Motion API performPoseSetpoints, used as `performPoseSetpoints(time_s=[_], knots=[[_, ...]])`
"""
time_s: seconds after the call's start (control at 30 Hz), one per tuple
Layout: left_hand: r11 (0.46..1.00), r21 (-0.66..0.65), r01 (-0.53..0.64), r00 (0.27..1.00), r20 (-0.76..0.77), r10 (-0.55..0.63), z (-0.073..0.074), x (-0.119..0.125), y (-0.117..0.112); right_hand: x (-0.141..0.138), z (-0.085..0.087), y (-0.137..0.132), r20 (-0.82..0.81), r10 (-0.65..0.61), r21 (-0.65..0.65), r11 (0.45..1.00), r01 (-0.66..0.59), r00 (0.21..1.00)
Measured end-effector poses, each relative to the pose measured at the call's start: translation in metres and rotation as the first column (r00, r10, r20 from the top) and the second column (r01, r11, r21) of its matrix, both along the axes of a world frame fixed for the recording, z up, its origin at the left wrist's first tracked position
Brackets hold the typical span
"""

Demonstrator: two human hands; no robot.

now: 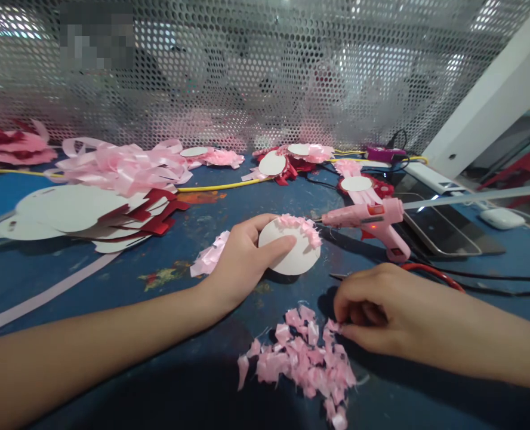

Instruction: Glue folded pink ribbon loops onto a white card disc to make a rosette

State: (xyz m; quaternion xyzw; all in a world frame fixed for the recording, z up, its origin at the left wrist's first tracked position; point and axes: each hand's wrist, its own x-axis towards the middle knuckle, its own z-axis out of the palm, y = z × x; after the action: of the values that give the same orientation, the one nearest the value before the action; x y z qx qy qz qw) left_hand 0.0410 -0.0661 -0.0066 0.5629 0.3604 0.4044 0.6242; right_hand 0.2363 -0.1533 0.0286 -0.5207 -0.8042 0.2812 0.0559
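My left hand [242, 257] grips a white paper disc [292, 254] at the middle of the blue table, thumb on its face. Small pink ribbon pieces are stuck along the disc's top right rim [303, 226]. My right hand [372, 307] rests lower right, its fingers curled into a pinch at the edge of a pile of cut pink ribbon pieces [303, 358]. The pinch touches a pink piece at the pile's top right. A pink glue gun [372, 218] stands just right of the disc, its nozzle pointing at the disc.
A heap of pink ribbon loops [122, 164] and white and red card shapes [81, 215] lie at left. Finished pink and red rosettes [283, 161] line the back by a perforated metal screen. A tablet [444, 230], cables and a power strip [430, 177] sit at right.
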Motion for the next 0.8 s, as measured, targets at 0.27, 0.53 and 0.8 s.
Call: performPoseSetpoints(time_s=[0.27, 0.53, 0.8], knots=[[1.000, -0.003, 0.001, 1.000, -0.009, -0.001, 0.001, 0.000, 0.000, 0.000, 0.006, 0.000, -0.068, -0.019, 0.100, 0.995, 0.026, 0.998], [0.997, 0.079, 0.015, 0.997, -0.081, -0.008, 0.004, 0.000, -0.003, 0.002, 0.010, 0.010, -0.283, -0.120, 0.350, 0.911, 0.219, 0.952], [0.990, 0.133, 0.045, 0.995, -0.095, -0.032, 0.005, 0.000, -0.005, -0.006, 0.003, 0.011, -0.274, -0.114, 0.439, 0.869, 0.230, 0.955]])
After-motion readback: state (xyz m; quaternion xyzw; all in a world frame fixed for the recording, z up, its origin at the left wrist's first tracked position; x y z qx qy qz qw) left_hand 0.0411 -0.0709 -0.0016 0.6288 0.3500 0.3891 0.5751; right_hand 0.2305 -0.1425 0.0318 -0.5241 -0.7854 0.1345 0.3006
